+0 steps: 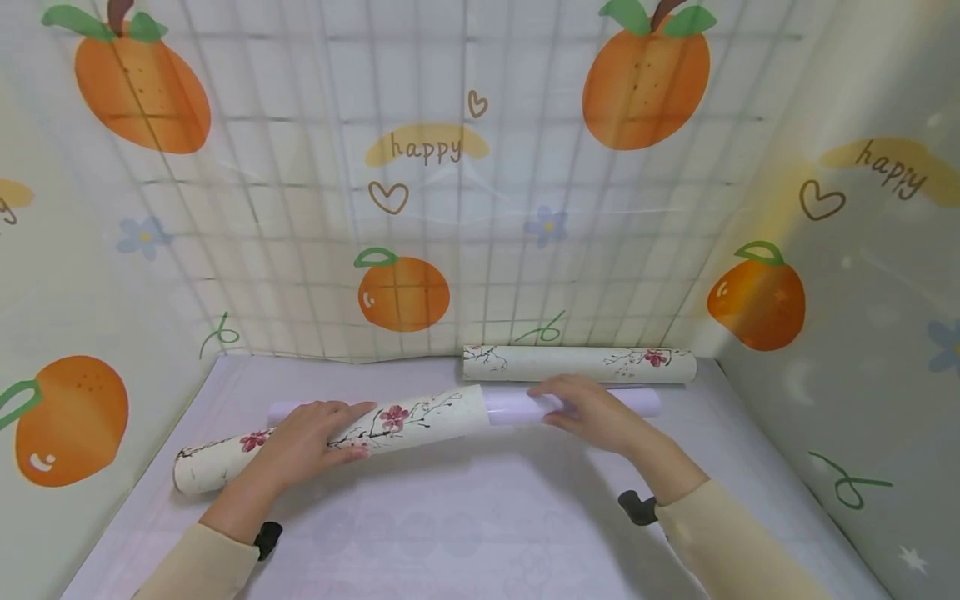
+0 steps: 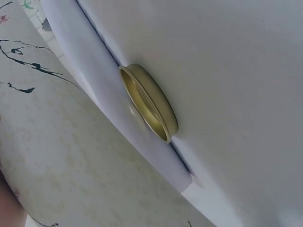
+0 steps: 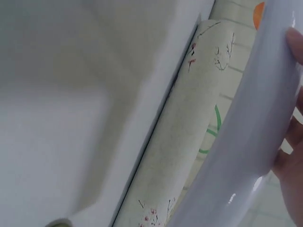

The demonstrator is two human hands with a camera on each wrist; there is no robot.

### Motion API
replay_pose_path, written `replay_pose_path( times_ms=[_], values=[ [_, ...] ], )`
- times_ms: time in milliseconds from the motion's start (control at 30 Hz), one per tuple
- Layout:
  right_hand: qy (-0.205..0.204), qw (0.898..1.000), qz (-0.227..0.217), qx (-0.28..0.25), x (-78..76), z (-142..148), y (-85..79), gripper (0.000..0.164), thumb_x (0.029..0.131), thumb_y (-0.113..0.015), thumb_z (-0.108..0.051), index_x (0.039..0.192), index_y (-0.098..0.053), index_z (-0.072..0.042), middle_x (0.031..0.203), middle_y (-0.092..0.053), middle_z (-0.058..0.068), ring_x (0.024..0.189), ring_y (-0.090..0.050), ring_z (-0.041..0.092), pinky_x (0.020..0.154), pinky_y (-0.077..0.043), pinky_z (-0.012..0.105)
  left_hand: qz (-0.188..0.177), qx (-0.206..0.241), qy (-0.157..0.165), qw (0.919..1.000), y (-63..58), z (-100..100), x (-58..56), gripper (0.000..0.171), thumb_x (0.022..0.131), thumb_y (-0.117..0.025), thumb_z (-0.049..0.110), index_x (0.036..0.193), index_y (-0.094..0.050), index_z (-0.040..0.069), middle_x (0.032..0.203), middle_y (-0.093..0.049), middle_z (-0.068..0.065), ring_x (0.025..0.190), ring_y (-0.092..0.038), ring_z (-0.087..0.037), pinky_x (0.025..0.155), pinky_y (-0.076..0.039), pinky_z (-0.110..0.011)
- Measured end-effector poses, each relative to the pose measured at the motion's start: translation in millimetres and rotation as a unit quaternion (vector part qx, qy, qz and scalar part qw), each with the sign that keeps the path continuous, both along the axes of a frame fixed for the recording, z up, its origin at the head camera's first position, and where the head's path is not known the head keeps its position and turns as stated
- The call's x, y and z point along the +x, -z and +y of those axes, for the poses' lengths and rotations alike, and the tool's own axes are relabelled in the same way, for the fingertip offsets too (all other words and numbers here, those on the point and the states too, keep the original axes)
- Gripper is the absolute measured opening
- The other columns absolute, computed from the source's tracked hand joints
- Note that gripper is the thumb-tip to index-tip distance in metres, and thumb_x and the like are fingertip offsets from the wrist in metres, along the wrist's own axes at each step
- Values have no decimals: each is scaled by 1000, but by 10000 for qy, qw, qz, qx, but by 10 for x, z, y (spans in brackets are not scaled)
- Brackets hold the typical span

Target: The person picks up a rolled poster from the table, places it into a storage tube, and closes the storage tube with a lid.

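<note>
My left hand (image 1: 307, 446) grips a white floral wallpaper roll (image 1: 431, 423) from above, thumb on the near side and fingers over the top. The roll slants, its right end farther from me. My right hand (image 1: 592, 412) holds a plain lavender roll (image 1: 512, 407) between thumb and fingers, just past the floral roll's right end. Glossy lavender surface (image 3: 227, 156) fills much of the right wrist view, with fingertips on it. More lavender shows behind the floral roll; whether it is one roll or two I cannot tell. Next to it is a gold ring-shaped object (image 2: 151, 104), hidden in the head view.
Along the back edge of the lavender-covered table (image 1: 450, 533) lies a second floral roll (image 1: 577, 365). Behind it rises a wire grid covered by a curtain printed with oranges (image 1: 403, 293). Similar printed sheets hang at the left and right (image 1: 862, 333).
</note>
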State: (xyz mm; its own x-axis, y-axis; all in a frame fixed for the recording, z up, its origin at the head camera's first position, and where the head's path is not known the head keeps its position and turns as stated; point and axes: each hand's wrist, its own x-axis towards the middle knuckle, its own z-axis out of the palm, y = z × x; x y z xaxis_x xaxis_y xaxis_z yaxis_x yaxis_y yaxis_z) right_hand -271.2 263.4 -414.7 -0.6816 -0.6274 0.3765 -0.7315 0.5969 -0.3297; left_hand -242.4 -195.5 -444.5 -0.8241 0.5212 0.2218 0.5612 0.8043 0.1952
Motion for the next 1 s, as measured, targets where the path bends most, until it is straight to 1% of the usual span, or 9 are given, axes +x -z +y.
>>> replay_pose_path(
  times_ms=[133,267,400,533,733,1000],
  values=[
    [66,9998,-202,36,-4,-34,20,45,85,-80,-10,128,-66,-13,126,-67,0,117,-61,24,101,-50,45,-50,88,12,9999,12,-3,6,73,87,-72,54,151,-47,30,130,-64,-6,118,-61,-31,101,-48,-53],
    [156,9994,-303,84,9,-56,23,45,86,-79,-13,129,-66,-15,127,-66,-2,117,-61,21,100,-50,44,-38,150,5,9999,30,-19,21,73,86,-73,53,150,-48,29,131,-65,-5,119,-62,-29,99,-50,-51],
    [102,9998,-167,91,13,-82,25,44,86,-80,-12,127,-67,-14,125,-67,-1,116,-62,21,99,-51,44,13,187,22,9998,47,-33,24,73,85,-74,54,149,-49,29,132,-65,-5,121,-61,-28,99,-50,-50],
    [30,9999,-59,101,1,-121,25,44,86,-80,-13,127,-67,-14,125,-67,-1,117,-61,22,101,-49,44,25,261,87,9996,51,-31,7,73,85,-74,54,149,-49,30,133,-65,-5,123,-60,-28,102,-49,-50],
    [-50,9998,-103,153,-16,-200,23,43,87,-79,-14,128,-66,-15,127,-66,-2,121,-59,21,105,-47,43,39,263,108,9996,44,-19,-1,73,85,-72,57,149,-49,31,134,-64,-4,123,-60,-27,102,-48,-50],
    [-197,9997,54,118,-10,-271,59,41,87,-79,-13,126,-67,-13,124,-67,0,116,-61,24,100,-50,46,-9,232,118,9997,38,3,2,72,85,-72,57,149,-49,32,135,-64,-3,124,-60,-26,103,-48,-50]
  ],
)
